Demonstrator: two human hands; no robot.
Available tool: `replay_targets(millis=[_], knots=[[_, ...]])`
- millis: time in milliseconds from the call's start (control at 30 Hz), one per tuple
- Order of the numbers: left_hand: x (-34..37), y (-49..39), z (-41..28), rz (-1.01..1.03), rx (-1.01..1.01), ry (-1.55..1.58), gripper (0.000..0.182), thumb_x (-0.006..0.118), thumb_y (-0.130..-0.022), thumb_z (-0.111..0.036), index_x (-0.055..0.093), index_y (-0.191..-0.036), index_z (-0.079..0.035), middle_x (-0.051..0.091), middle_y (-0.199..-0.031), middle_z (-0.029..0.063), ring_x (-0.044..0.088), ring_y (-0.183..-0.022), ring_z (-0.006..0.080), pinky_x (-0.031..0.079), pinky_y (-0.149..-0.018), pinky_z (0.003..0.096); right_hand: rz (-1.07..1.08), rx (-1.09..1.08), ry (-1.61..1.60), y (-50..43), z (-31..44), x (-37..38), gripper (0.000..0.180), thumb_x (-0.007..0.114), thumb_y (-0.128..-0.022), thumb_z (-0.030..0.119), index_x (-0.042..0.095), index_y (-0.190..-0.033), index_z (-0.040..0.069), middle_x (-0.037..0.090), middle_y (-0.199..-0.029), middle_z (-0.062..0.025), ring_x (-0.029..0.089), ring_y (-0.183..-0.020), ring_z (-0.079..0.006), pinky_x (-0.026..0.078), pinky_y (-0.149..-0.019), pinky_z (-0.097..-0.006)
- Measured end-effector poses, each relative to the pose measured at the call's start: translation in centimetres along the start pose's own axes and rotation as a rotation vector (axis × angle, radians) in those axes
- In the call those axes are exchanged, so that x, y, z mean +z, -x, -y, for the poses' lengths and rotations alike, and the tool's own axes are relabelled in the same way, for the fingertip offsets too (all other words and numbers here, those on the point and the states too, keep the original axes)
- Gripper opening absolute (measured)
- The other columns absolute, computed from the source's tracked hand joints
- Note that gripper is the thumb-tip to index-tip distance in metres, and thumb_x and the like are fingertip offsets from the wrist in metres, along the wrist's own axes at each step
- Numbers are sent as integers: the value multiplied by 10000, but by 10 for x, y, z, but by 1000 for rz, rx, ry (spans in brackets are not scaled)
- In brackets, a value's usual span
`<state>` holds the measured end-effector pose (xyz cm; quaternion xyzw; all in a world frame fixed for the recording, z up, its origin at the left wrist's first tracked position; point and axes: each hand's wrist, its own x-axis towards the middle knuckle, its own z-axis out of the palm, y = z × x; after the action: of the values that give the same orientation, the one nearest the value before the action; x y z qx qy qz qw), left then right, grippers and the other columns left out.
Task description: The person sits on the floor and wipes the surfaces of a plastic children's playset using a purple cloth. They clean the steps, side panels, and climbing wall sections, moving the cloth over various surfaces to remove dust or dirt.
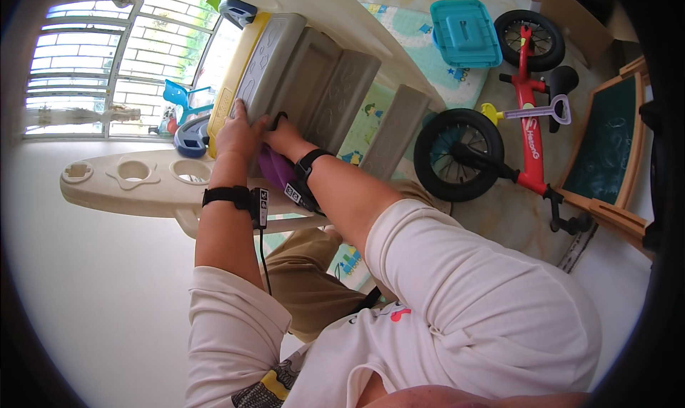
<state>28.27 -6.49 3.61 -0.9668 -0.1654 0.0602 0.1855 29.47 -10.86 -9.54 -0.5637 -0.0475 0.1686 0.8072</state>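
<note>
My left hand (239,133) rests on the grey top step (272,60) of a plastic children's slide, one finger stretched along its edge. Just right of it, my right hand (285,138) is curled around the black part of a purple and black item (275,168), whose kind I cannot tell. The purple part hangs below the hand, partly hidden by the wrist. The fingers of both hands nearly touch. A yellow panel (234,81) borders the step beside my left hand. Both wrists wear black straps with small devices.
A beige slide side panel (128,199) with round holes juts left. Blue-grey handles (192,136) flank the yellow panel. Lower steps (395,132) descend rightward over a patterned mat. A red balance bike (527,113), a teal lidded box (465,33) and a chalkboard (604,140) stand at right.
</note>
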Motion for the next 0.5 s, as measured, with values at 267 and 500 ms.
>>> replay_targets(millis=[267, 500], knots=[[-4, 2, -3, -19, 10, -48, 819, 517, -859, -608, 274, -1482, -136, 552, -1221, 265, 595, -1069, 417, 488, -881, 459, -32, -9, 61, -1, -6, 3, 694, 709, -742, 439, 521, -1150, -89, 604, -1130, -298, 598, -1066, -405, 493, -892, -410], [-7, -1, 5, -10, 16, -15, 788, 440, -864, -660, 325, -1470, -168, 561, -1254, 241, 586, -1108, 382, 482, -890, 458, -86, 92, 188, 10, 14, -1, 714, 640, -802, 484, 454, -1234, -53, 612, -1113, -290, 602, -1040, -418, 492, -882, -449]])
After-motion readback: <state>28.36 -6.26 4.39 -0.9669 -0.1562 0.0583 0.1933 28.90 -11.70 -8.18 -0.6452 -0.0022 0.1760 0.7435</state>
